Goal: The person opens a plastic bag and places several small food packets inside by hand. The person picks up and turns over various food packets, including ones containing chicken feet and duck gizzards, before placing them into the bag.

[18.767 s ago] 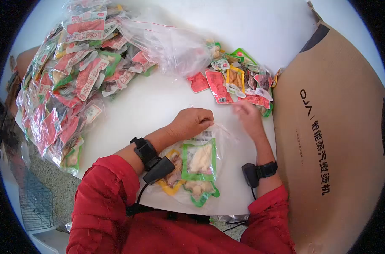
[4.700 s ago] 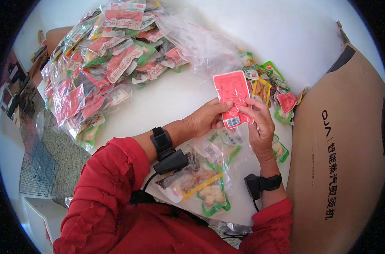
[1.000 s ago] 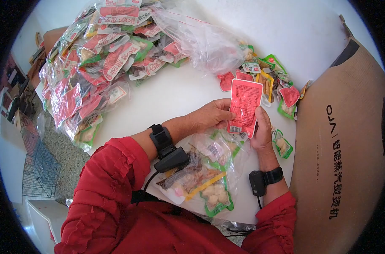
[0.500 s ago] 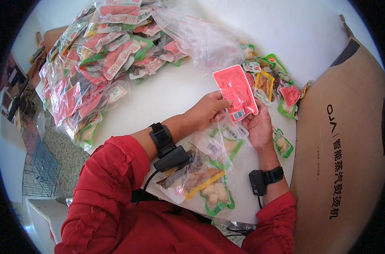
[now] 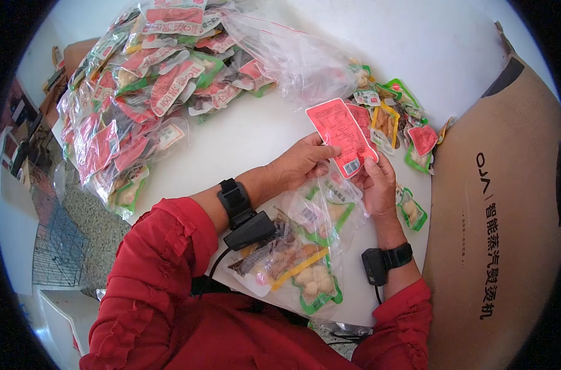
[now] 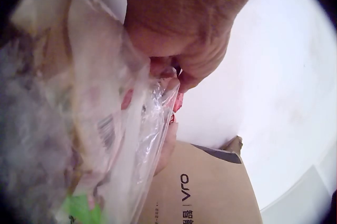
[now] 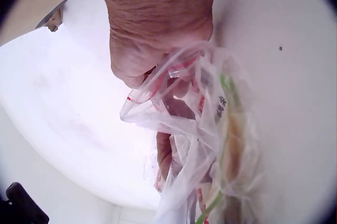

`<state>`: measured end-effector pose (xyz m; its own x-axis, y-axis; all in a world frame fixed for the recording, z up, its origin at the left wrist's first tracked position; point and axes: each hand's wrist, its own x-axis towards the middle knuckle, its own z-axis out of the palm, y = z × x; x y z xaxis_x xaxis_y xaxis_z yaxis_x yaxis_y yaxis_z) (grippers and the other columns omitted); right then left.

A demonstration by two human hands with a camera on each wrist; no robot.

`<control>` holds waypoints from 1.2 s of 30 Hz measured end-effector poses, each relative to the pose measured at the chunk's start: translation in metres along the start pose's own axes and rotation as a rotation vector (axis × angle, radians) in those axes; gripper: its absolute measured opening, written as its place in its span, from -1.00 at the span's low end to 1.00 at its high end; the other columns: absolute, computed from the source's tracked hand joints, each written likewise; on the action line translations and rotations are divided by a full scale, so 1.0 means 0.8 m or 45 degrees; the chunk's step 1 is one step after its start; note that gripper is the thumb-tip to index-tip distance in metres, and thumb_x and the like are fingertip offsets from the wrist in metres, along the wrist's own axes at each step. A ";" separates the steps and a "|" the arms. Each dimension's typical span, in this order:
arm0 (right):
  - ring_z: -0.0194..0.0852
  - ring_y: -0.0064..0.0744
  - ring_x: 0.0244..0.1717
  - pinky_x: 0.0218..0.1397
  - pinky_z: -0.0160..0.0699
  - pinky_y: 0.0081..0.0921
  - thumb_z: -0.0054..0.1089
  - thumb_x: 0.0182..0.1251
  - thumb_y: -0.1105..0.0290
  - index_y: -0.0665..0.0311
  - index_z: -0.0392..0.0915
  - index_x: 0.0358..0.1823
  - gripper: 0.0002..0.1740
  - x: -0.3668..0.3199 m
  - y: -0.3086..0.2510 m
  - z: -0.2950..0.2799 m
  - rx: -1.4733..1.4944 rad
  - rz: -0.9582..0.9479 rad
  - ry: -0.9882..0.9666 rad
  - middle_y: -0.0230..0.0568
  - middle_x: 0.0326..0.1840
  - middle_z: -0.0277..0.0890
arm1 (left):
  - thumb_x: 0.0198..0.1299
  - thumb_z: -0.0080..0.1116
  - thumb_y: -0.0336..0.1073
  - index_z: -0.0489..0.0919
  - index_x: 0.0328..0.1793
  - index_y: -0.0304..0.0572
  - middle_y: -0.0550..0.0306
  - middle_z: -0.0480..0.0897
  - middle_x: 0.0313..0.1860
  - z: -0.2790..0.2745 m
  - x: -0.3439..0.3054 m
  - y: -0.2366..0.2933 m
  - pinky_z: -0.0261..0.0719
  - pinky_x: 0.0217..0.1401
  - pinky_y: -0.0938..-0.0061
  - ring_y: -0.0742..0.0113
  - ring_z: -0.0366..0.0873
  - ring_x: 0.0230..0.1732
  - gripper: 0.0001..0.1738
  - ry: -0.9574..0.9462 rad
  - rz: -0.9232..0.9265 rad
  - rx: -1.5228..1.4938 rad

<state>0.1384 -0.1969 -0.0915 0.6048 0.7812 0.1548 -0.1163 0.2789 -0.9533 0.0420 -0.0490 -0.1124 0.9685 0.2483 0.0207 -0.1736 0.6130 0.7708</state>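
A flat red food packet (image 5: 339, 131) with a printed back and a barcode is held up between both hands, tilted to the left. My left hand (image 5: 302, 161) grips its left edge, thumb on the printed face. The right hand (image 5: 379, 185) pinches the lower right corner near the barcode. Below the hands lies a clear zip bag (image 5: 354, 213) containing several packets, among them a green-edged packet (image 5: 317, 283) and a yellow-edged one. In the right wrist view the red-lined mouth of the bag (image 7: 152, 90) overlaps the right hand's fingers.
Large clear sacks of packets (image 5: 138, 98) fill the table's left and back. A small loose pile of packets (image 5: 385, 120) lies beyond the hands, with a single green-edged packet (image 5: 411, 209) to the right. A tall cardboard box (image 5: 496, 203) stands along the right side.
Much earlier, the left hand was at the bag's top and the bag looked less full. Over the last second the red packet has shifted left and tilted, still in both hands.
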 end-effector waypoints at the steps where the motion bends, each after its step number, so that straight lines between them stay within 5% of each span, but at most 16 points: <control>1: 0.50 -0.56 -0.35 -0.26 0.56 -0.55 -0.03 0.27 0.29 0.30 0.38 -0.05 -0.70 0.000 -0.001 0.000 0.000 0.000 -0.001 -0.31 -0.25 0.50 | 0.13 0.12 -0.34 0.45 -0.07 -0.11 0.29 0.55 -0.39 0.001 -0.001 0.001 0.07 -0.77 0.78 0.66 0.23 -0.72 -0.77 0.004 -0.007 -0.003; 7: 0.52 -0.51 -0.28 -0.19 0.61 -0.44 -0.06 0.27 0.32 0.32 0.35 -0.01 -0.69 0.001 0.001 -0.002 0.052 -0.003 -0.032 -0.27 -0.18 0.49 | 0.14 0.11 -0.33 0.44 -0.05 -0.09 0.25 0.57 -0.37 0.005 -0.004 0.004 0.08 -0.77 0.82 0.70 0.22 -0.72 -0.76 -0.013 -0.031 -0.034; 13: 0.50 -0.61 -0.32 -0.26 0.56 -0.57 -0.05 0.28 0.33 0.27 0.34 0.05 -0.66 0.003 0.003 -0.010 0.022 -0.012 -0.040 -0.33 -0.18 0.49 | 0.16 0.11 -0.27 0.45 -0.04 -0.09 0.21 0.58 -0.35 0.003 -0.005 0.007 0.06 -0.78 0.83 0.70 0.18 -0.75 -0.75 -0.052 -0.036 0.036; 27: 0.31 -0.66 -0.63 -0.51 0.35 -0.75 0.01 0.28 0.24 0.22 0.35 -0.01 -0.68 0.006 0.006 -0.022 -0.127 0.028 -0.008 -0.39 -0.53 0.42 | 0.15 0.12 -0.28 0.50 -0.12 -0.11 0.27 0.56 -0.38 0.005 -0.008 0.005 0.05 -0.77 0.75 0.68 0.15 -0.74 -0.81 -0.007 0.012 0.148; 31: 0.37 -0.61 -0.60 -0.51 0.37 -0.75 0.01 0.28 0.23 0.21 0.29 0.05 -0.63 0.006 0.005 -0.013 -0.013 0.056 0.072 -0.34 -0.49 0.45 | 0.13 0.11 -0.38 0.51 -0.05 -0.07 0.33 0.52 -0.39 0.011 -0.013 0.009 0.30 -0.59 0.72 0.66 0.28 -0.61 -0.77 0.050 0.106 0.395; 33: 0.47 -0.50 -0.47 -0.45 0.45 -0.64 0.00 0.27 0.19 0.21 0.24 0.11 -0.56 0.005 0.004 -0.014 0.108 0.079 -0.113 -0.29 -0.41 0.47 | 0.13 0.10 -0.42 0.51 -0.02 -0.07 0.31 0.51 -0.35 0.012 -0.014 0.006 0.38 -0.49 0.72 0.64 0.36 -0.52 -0.74 0.037 0.112 0.514; 35: 0.48 -0.46 -0.37 -0.34 0.48 -0.57 -0.03 0.29 0.16 0.22 0.24 0.12 -0.55 0.007 0.008 -0.021 0.285 0.090 -0.232 -0.25 -0.33 0.47 | 0.10 0.06 -0.51 0.52 0.01 -0.03 0.23 0.46 -0.18 0.007 -0.006 -0.007 0.45 -0.18 0.66 0.49 0.43 -0.22 -0.67 -0.110 0.637 0.678; 36: 0.49 -0.42 -0.27 -0.23 0.51 -0.50 -0.07 0.30 0.13 0.23 0.24 0.13 -0.54 0.007 0.007 -0.021 0.462 0.101 -0.351 -0.21 -0.25 0.48 | 0.10 0.06 -0.51 0.52 0.01 -0.03 0.23 0.46 -0.18 0.008 -0.008 -0.003 0.45 -0.18 0.66 0.49 0.43 -0.22 -0.67 -0.111 0.637 0.677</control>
<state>0.1545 -0.2005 -0.1008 0.3567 0.9136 0.1951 -0.4515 0.3515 -0.8201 0.0372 -0.0569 -0.1104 0.8108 0.3288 0.4842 -0.5097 -0.0102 0.8603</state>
